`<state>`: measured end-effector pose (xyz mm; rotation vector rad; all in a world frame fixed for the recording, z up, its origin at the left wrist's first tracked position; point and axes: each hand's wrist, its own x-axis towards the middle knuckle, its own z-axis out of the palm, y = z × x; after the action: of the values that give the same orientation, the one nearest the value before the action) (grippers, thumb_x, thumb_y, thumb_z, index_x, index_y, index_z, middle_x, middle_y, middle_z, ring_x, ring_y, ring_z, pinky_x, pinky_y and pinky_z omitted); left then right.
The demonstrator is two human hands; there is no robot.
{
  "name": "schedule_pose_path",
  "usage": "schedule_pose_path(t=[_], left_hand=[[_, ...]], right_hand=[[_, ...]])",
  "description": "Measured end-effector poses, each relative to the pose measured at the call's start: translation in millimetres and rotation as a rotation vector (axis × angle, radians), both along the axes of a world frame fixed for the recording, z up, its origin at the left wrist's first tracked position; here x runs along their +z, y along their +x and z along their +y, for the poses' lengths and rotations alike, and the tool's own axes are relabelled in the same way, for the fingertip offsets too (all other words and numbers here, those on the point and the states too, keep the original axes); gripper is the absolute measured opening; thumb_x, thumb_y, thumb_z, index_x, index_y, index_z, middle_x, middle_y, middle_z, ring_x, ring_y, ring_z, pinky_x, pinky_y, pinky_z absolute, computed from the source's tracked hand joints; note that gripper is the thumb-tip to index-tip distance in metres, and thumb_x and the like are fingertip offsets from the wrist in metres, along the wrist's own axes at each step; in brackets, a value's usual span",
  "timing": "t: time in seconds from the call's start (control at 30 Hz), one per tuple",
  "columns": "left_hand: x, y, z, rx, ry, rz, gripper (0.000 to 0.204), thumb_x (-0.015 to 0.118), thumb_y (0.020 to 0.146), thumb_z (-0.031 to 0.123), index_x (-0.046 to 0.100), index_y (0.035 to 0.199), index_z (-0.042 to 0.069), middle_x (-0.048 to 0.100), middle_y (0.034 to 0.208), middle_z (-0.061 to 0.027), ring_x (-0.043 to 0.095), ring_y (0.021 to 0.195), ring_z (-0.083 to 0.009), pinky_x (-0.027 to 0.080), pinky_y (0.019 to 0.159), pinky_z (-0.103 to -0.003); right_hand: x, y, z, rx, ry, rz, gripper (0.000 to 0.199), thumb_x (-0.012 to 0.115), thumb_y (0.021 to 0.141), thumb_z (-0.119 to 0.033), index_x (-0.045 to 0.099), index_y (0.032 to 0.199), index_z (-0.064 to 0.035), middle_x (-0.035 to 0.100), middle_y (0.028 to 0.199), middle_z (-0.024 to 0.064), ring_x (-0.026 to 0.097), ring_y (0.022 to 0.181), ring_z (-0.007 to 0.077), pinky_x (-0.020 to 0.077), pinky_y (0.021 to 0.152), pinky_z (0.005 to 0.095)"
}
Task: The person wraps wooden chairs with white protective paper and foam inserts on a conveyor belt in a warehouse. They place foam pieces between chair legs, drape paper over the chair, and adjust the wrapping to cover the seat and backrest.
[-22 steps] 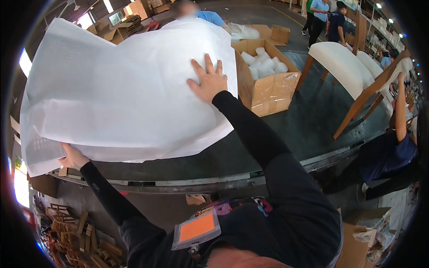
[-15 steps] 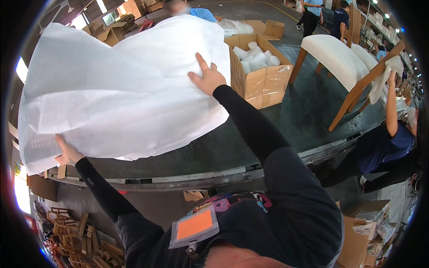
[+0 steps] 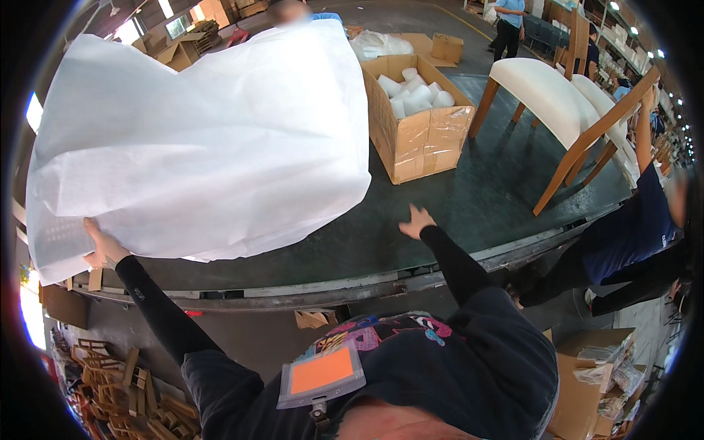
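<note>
Head view: the left hand (image 3: 103,248) is closed on the lower left corner of a large white sheet (image 3: 205,139) of thin, matte, lightly creased wrapping material. The sheet is lifted above the dark green worktable (image 3: 469,198), its long axis running from lower left to upper right. The right hand (image 3: 416,220) is spread open with fingers splayed, holding nothing, over the table just right of the sheet's lower edge. An open brown cardboard box (image 3: 418,139), taped at its seams, stands on the table beside the sheet and contains white foam rolls (image 3: 414,92). A wooden chair (image 3: 565,110) with a cream upholstered seat lies tilted at the table's right. An orange rectangular badge (image 3: 320,372) hangs on the person's chest.
</note>
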<state>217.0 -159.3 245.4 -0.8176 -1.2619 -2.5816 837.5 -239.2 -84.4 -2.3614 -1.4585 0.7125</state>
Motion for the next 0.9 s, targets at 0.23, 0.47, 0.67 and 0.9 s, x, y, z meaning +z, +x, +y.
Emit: schedule_pose_path(t=[0.23,0.47,0.67,0.9], left_hand=[[10.3,-12.2,-0.3,0.010,0.024,-0.057,0.060,0.082,0.082,0.017,0.048,0.121,-0.013,0.065,0.117,-0.0237,0.069,0.099,-0.0274,0.061,0.087,-0.039],[11.0,-1.8,-2.0,0.090,-0.040,0.009,0.062,0.082,0.082,0.017,0.047,0.123,-0.013,0.064,0.119,-0.0246,0.069,0.098,-0.0276,0.062,0.084,-0.039],[10.9,3.2,-4.5,0.084,-0.055,-0.019,0.063,0.084,0.080,0.018,0.048,0.121,-0.014,0.064,0.117,-0.0248,0.069,0.098,-0.0277,0.062,0.083,-0.038],[18.9,-12.4,-3.5,0.021,0.048,0.027,0.058,0.082,0.082,0.012,0.047,0.120,-0.016,0.065,0.116,-0.0254,0.069,0.098,-0.0279,0.062,0.084,-0.040]], right_hand=[[-96.4,13.5,-63.4,0.391,-0.679,-0.120,0.121,0.061,0.074,-0.080,0.006,0.161,-0.0159,-0.001,0.165,0.0224,0.009,0.150,0.0481,0.0240,0.117,0.0600],[-87.0,9.2,-59.0,0.302,-0.751,-0.054,0.116,0.069,0.075,-0.070,0.009,0.161,-0.0232,-0.005,0.167,0.0108,0.006,0.153,0.0389,0.0188,0.116,0.0681],[-83.6,8.7,-62.3,0.307,-0.744,-0.050,0.118,0.069,0.073,-0.072,0.006,0.161,-0.0242,-0.005,0.167,0.0110,0.005,0.153,0.0388,0.0192,0.117,0.0674],[-82.2,6.2,-59.4,0.360,-0.750,-0.052,0.123,0.068,0.072,-0.075,0.000,0.161,-0.0220,-0.008,0.166,0.0139,0.003,0.152,0.0422,0.0219,0.115,0.0672]])
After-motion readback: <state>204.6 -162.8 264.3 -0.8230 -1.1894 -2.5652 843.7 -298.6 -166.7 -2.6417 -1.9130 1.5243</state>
